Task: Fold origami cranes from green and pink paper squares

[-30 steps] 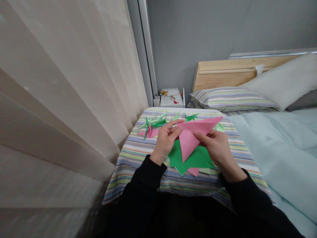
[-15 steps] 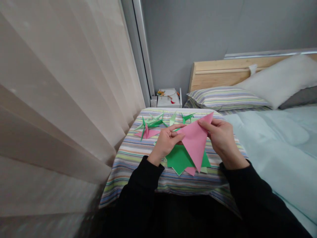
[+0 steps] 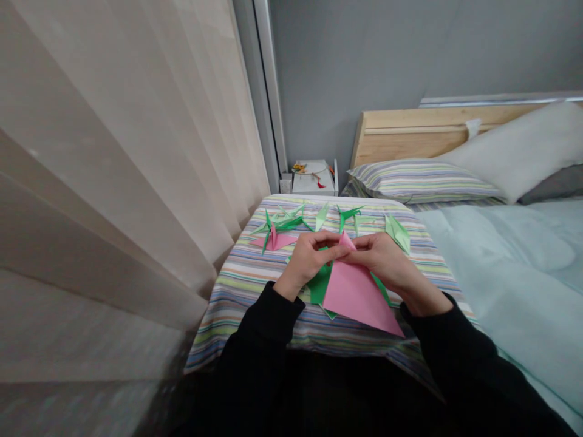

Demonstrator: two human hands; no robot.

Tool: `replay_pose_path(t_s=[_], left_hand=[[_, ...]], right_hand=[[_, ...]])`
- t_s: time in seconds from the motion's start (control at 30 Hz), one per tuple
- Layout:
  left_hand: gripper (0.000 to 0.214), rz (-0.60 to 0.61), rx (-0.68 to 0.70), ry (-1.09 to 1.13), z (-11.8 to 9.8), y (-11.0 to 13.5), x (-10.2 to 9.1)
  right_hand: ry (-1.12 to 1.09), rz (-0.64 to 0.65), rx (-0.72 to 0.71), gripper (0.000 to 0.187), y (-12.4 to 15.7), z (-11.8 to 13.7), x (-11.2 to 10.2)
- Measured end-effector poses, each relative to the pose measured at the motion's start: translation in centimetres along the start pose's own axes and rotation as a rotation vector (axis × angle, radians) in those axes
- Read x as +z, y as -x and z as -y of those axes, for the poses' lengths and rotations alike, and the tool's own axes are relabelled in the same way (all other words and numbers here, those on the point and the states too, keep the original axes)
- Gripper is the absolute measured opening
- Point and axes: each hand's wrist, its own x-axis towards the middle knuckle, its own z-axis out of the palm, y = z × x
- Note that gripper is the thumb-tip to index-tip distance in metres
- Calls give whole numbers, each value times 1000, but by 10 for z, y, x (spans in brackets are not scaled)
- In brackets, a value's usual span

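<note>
A folded sheet of pink origami paper (image 3: 357, 294) hangs between my hands, its narrow top corner pinched and its wide part spreading down to the lower right. My left hand (image 3: 310, 258) grips the top from the left, thumb against fingers. From the right, my right hand (image 3: 380, 258) closes on the same corner, and the fingertips of both hands meet there. Beneath the pink sheet lies green paper (image 3: 320, 284), partly covered. Beyond my hands are a green paper crane (image 3: 348, 216), a pink paper crane (image 3: 274, 240) and a pale green folded piece (image 3: 398, 233).
Everything rests on a small table with a striped cloth (image 3: 246, 291). A beige curtain (image 3: 136, 182) hangs close on the left. To the right is a bed with a pale blue cover (image 3: 514, 261). A white stand (image 3: 314, 182) holding small items is behind the table.
My right hand has moved left and down to meet my left hand. The pink paper has turned, so its wide part now points down to the right. The pale green piece at right is uncovered.
</note>
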Motion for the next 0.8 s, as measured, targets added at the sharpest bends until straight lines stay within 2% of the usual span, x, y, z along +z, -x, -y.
replay_pose_path(t_s=[0.17, 0.4, 0.8], left_hand=[[25, -63, -24, -21, 3, -1, 0], [26, -119, -107, 20, 5, -1, 0], [31, -190, -108, 70, 4, -2, 2]], right_hand=[[3, -3, -8, 23, -4, -6, 6], [25, 81, -5, 25, -2, -7, 9], [75, 156, -24, 25, -3, -10, 9]])
